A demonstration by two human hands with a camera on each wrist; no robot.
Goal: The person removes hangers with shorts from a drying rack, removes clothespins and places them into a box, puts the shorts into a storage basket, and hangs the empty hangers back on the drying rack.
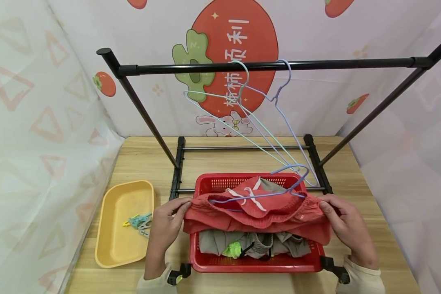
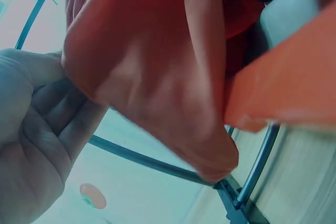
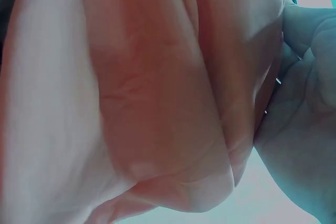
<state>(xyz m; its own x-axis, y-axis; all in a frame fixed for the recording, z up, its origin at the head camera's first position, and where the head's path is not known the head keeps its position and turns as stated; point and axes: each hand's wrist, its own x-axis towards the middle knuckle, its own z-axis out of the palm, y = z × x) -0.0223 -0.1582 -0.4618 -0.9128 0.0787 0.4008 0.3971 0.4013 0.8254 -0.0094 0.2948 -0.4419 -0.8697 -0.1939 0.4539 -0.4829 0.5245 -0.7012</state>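
Red shorts [image 1: 228, 220] with a white drawstring are stretched between both hands over a red basket [image 1: 257, 268]. My left hand [image 1: 168, 220] pinches the waistband at its left end, thumb on top. At the opposite end my right hand [image 1: 347, 224] grips the waistband between thumb and fingers. A blue hanger [image 1: 299, 181] sits inside the waist opening, its hook sticking up above the fabric. In the left wrist view the red cloth [image 2: 142, 61] hangs down from the fingers; in the right wrist view folds of it [image 3: 157, 93] fill most of the picture.
Grey clothes [image 1: 217, 241] and a bright green piece [image 1: 233, 250] lie in the basket. A yellow tray [image 1: 114, 228] with several clothespins [image 1: 137, 221] stands to the left. Behind, a black rack [image 1: 206, 68] carries a mint hanger [image 1: 213, 116] and a blue-purple hanger [image 1: 286, 118].
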